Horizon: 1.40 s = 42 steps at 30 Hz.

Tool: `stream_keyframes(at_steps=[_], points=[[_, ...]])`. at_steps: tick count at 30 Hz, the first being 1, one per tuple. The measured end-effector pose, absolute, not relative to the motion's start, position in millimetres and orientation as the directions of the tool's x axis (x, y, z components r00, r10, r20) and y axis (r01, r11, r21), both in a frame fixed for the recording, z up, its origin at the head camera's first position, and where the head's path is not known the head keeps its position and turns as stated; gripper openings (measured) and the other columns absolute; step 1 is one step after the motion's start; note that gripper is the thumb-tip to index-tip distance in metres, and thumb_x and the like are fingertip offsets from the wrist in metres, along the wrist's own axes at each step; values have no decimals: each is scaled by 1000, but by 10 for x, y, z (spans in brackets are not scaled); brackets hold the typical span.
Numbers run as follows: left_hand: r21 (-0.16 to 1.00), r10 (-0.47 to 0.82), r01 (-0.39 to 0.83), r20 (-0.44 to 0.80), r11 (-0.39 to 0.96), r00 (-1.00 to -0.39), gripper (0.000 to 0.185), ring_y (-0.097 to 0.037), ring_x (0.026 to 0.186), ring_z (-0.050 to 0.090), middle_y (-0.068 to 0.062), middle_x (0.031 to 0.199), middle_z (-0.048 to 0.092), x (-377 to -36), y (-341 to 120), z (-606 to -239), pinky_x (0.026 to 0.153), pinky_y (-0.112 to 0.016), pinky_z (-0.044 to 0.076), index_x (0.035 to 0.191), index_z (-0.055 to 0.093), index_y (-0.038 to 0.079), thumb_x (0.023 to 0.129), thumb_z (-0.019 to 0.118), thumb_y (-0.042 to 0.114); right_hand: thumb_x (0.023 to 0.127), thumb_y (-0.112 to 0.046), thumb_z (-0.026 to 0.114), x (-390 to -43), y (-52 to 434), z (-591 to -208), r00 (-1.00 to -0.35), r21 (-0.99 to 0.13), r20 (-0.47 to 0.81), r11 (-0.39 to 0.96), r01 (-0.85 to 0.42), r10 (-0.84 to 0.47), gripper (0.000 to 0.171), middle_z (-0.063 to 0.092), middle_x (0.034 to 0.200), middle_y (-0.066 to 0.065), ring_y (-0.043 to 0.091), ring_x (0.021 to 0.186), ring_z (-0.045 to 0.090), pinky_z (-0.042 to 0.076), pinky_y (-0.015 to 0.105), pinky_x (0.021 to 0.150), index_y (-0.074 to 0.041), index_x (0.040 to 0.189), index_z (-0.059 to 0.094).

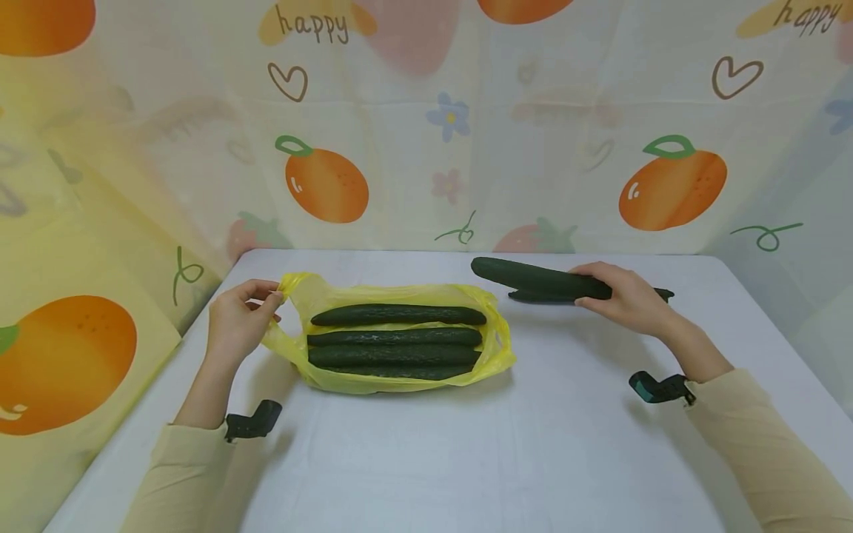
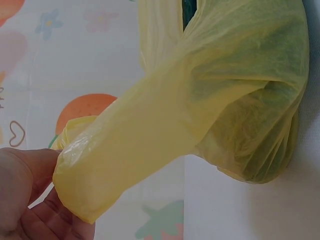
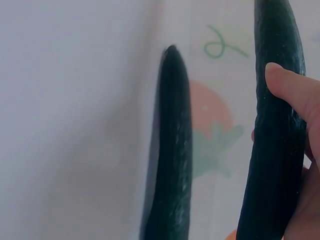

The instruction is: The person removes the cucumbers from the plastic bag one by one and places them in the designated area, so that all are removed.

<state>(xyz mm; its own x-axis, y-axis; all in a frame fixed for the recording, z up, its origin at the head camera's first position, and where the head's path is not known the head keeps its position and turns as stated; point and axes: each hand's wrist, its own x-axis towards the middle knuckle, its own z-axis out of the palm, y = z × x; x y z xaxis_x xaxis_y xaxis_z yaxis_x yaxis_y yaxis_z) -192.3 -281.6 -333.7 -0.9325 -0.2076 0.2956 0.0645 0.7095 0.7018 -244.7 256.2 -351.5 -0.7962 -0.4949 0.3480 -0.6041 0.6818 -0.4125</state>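
A yellow plastic bag (image 1: pixel 493 362) lies on its side with its mouth open, and several dark green cucumbers (image 1: pixel 400 337) rest side by side in it. My left hand (image 1: pixel 241 314) pinches the bag's handle at the left end; the left wrist view shows the handle (image 2: pixel 120 150) stretched from the thumb and fingers. To the right of the bag, my right hand (image 1: pixel 626 296) grips a cucumber (image 1: pixel 526 277) raised over the table. Under it, another cucumber (image 3: pixel 172 150) lies on the table, partly hidden in the head view and apart from the held one in the right wrist view.
The white tabletop (image 1: pixel 426 459) extends toward the front and right. Behind it hangs a patterned cloth (image 1: pixel 400 111) with oranges and hearts, which continues along the left side. A small black device (image 1: pixel 255 420) sits at each wrist.
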Motion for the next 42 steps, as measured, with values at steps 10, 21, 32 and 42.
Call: stream_keyframes(at_steps=[10,21,32,42], points=[[703,-210,79,316,707,-925,22,5,51,56,-17,90,66,-1929,-2814,-3353,43,-18,46,101,67,3,89,60,19,80,-11,71,-2481,2756,-3650,-817,-423,296,699,-577,-496,41,61,114,12,28,104,55,42,40,86,-6,118,58],[701,-202,82,312,709,-928,23,6,51,56,-18,91,66,-1923,-2814,-3346,42,-17,45,102,67,3,89,59,20,79,-13,72,-2503,2914,-3783,-865,-446,208,742,-500,-457,43,59,117,19,36,108,52,40,53,90,-4,118,57],[700,-200,93,324,708,-925,22,6,50,56,-18,90,66,-1921,-2818,-3352,41,-17,44,101,67,3,89,60,20,77,-12,74,-2512,3012,-3852,-873,-421,171,767,-484,-457,41,60,115,19,37,107,53,41,53,89,-5,114,59],[687,-198,97,337,721,-920,19,8,50,54,-18,89,66,-1913,-2815,-3350,42,-18,45,100,67,2,88,60,16,78,-19,73,-2517,3033,-3854,-898,-422,87,801,-425,-431,45,58,120,22,41,112,50,39,56,92,-4,118,58]])
